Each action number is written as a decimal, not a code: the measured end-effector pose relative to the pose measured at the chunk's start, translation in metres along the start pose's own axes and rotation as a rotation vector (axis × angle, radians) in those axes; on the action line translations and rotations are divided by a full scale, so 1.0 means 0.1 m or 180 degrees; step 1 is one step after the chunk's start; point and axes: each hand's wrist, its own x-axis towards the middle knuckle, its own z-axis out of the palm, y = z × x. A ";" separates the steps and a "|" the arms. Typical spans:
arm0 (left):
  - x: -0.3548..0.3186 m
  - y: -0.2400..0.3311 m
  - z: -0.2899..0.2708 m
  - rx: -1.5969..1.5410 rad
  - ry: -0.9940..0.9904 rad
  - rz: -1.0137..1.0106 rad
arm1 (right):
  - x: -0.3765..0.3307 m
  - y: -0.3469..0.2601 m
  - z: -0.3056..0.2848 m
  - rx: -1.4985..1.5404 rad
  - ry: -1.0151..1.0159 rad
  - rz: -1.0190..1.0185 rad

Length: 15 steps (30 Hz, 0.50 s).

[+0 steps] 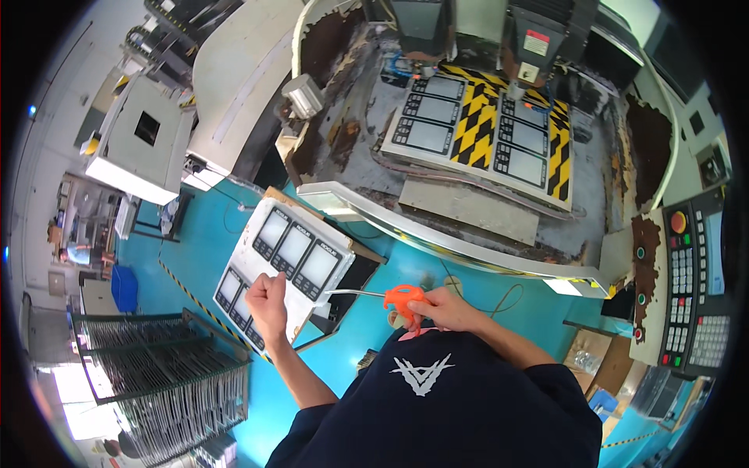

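My right hand [446,310] is wrapped round an orange air blow gun [402,299] in front of my body. Its thin bent metal nozzle [355,292] points left, the tip close to the edge of a white board [248,256]. Several black-framed panels [293,248] with pale windows lie on that board in two rows. Over the board, my left hand [267,300] is closed in a fist, near the gap between the rows. Whatever the fist may hold is hidden by the curled fingers.
Ahead stands a machine with a curved rim [437,246]; more framed panels sit on its striped bed [477,125] beneath two heads. A control panel [697,288] is at the right. A rack of thin upright sheets [168,374] and a blue bin [124,288] stand left.
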 end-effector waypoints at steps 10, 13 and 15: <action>-0.06 -0.15 0.08 0.0688 -0.1325 -0.0390 | 0.14 0.05 0.03 -0.0260 0.0416 -0.0029; -0.19 -0.36 -0.01 0.0799 -0.1546 -0.0869 | 0.21 0.20 0.04 -0.0805 0.0485 -0.0318; -0.30 -0.51 -0.03 0.1571 -0.1632 -0.1297 | 0.24 0.18 0.11 -0.1274 0.0594 -0.0474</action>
